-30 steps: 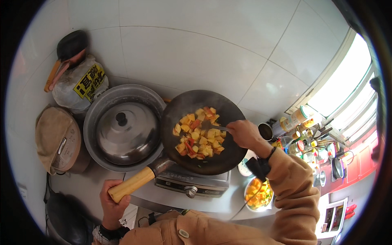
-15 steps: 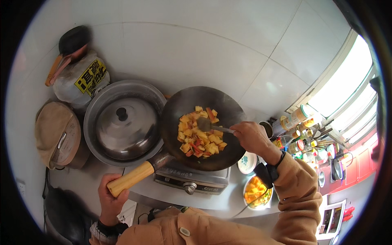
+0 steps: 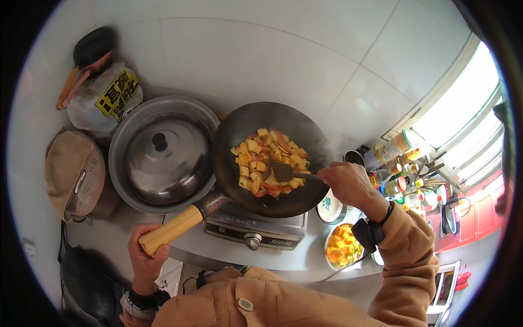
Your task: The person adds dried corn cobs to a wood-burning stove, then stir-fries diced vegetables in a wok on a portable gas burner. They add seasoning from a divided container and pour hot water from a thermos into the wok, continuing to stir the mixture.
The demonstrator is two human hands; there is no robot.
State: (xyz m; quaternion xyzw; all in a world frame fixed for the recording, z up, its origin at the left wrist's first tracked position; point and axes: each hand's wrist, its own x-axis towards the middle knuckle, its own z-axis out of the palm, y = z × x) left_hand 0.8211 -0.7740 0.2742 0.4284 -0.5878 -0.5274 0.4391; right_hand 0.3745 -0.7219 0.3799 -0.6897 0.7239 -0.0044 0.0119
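My left hand (image 3: 147, 257) is wrapped round the wooden handle (image 3: 171, 230) of a dark wok (image 3: 234, 188). The wok sits on a silver gas stove (image 3: 259, 229) with a round knob at its front. In the wok lie yellow-orange chunks (image 3: 251, 147), mixed with a few reddish pieces. My right hand (image 3: 348, 185) is closed on the handle of a spatula (image 3: 284, 172). Its blade lies among the chunks, right of the wok's middle. Thin steam shows near the wok's right rim.
Left of the wok stands a wide metal basin (image 3: 121, 180) holding a domed lid (image 3: 169, 177). Beyond it are a cloth-topped cooker (image 3: 68, 169) and a wrapped bundle (image 3: 103, 103). A bowl of orange chunks (image 3: 343, 245), a patterned dish (image 3: 329, 208) and several jars (image 3: 395, 186) stand at right.
The spatula blade has moved down and right through the chunks, and they lie spread differently. My left hand keeps its hold on the wok handle. The whole view has shifted slightly.
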